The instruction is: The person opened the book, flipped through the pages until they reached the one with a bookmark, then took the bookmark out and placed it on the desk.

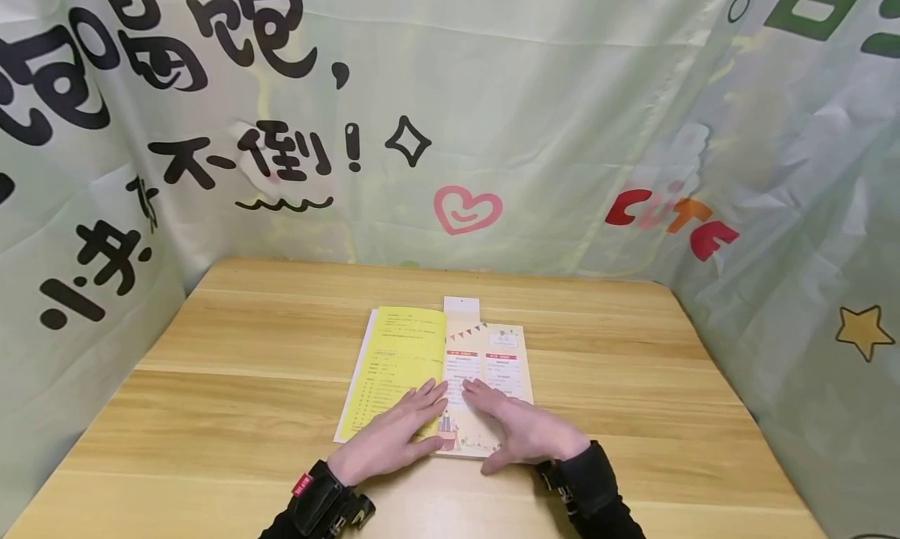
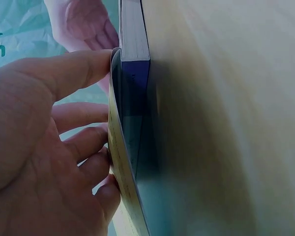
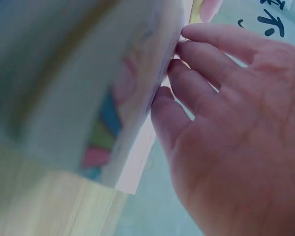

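A thick paperback book lies spread on the table, its yellow page [image 1: 404, 344] on the left and a cream printed page [image 1: 512, 375] with bunting on the right. My left hand [image 1: 392, 436] rests on the lower yellow page, fingertips by the inner fold. Across the lower cream page lies my right hand [image 1: 527, 428], fingers extended toward the fold and thumb near the bottom edge. In the left wrist view the left fingers touch the turned-over leaf [image 2: 122, 157] beside the page block [image 2: 133, 34]. The right wrist view shows the right fingertips [image 3: 179, 73] against the page.
A pale strip [image 1: 462, 308] with a small hole sticks out past the book's top edge. The wooden table [image 1: 619, 383] extends around the book. Behind and at both sides hangs a pale green printed cloth [image 1: 548, 109].
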Tool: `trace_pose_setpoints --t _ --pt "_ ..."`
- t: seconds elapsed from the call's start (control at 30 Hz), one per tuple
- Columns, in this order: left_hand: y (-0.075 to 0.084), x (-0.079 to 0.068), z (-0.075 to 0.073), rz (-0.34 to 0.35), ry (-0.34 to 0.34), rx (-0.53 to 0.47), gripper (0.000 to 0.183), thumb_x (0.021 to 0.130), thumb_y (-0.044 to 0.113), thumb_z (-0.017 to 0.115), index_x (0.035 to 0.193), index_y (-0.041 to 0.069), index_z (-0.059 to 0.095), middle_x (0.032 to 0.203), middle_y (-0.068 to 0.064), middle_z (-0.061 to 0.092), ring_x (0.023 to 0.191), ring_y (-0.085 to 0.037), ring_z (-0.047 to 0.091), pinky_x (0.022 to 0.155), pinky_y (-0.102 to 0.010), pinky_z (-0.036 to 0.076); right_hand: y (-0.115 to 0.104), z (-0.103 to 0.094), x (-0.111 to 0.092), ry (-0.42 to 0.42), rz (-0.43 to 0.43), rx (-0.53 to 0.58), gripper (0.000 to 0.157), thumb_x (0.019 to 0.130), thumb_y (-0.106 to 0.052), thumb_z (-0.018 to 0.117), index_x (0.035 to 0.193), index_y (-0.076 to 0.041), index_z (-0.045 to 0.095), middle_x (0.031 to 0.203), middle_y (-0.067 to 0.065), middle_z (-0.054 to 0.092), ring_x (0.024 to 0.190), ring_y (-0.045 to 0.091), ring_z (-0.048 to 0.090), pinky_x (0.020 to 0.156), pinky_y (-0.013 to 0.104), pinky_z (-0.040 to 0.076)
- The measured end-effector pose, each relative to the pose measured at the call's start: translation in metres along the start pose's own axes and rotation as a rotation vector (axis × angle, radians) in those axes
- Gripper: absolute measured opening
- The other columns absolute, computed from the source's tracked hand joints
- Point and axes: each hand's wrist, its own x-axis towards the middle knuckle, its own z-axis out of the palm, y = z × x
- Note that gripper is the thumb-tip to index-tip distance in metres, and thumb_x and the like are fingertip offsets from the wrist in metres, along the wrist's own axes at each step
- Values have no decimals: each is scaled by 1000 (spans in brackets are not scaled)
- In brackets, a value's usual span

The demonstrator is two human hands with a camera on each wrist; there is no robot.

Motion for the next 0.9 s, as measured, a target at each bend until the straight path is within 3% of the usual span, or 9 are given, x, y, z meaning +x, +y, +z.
trace_pose_setpoints --t 0.27,0.63,0.9 --pt "4 -1 1 -6 6 24 64 99 43 59 148 2 47 165 -11 30 156 -29 24 128 -52 21 -2 -1 1 17 -12 -55 102 71 -29 89 155 -5 36 167 14 26 155 33 26 125 53 27" --pt "11 0 6 9 -30 124 71 93 38 69 150 4 45 162 -10 38 155 -25 28 128 -57 17 -4 -5 -5 10 -13 2 91 74 -26 86 151 -6 44 165 13 30 153 35 29 123 57 28" --pt "11 1 6 4 -29 145 68 93 36 70 149 4 47 161 -8 39 155 -24 29 128 -57 17 -6 -13 -10 -30 -5 61 68 79 -18 81 141 -7 57 162 9 39 152 35 32 123 61 26"
